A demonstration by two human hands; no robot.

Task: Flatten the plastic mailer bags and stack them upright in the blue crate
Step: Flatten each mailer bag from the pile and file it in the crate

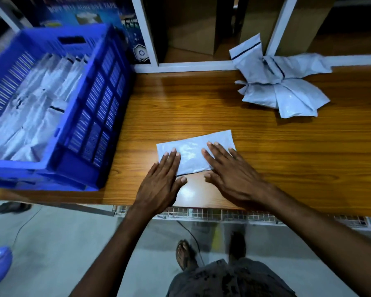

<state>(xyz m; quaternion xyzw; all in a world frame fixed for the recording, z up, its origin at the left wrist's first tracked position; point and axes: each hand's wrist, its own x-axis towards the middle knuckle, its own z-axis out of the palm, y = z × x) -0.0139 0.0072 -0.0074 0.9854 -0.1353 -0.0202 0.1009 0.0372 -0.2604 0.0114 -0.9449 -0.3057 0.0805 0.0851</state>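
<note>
Leftmost, the blue crate (pixel 103 108) on the bench (pixel 276 159) holds bags (pixel 41 103) standing upright. Your left hand (pixel 159 183) and right hand (pixel 229 174) lie flat, fingers spread, pressing one mailer bag (pixel 193 155). Crumpled bags (pixel 283 86) sit far right.

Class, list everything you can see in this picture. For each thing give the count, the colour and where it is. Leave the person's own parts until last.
table: one, brown wood grain, across the middle
blue crate: one, blue, left end of the table
mailer bags in the crate: several, pale grey, standing inside
flat mailer bag: one, pale grey, near the table's front edge, under both hands
loose mailer bags: a crumpled pile, pale grey, far right of the table
shelf frame: one, white, behind the table
cardboard boxes: at least two, brown, in the shelf
left hand: one, fingers straight, pressing the flat bag's left end
right hand: one, fingers straight, pressing its right part
</note>
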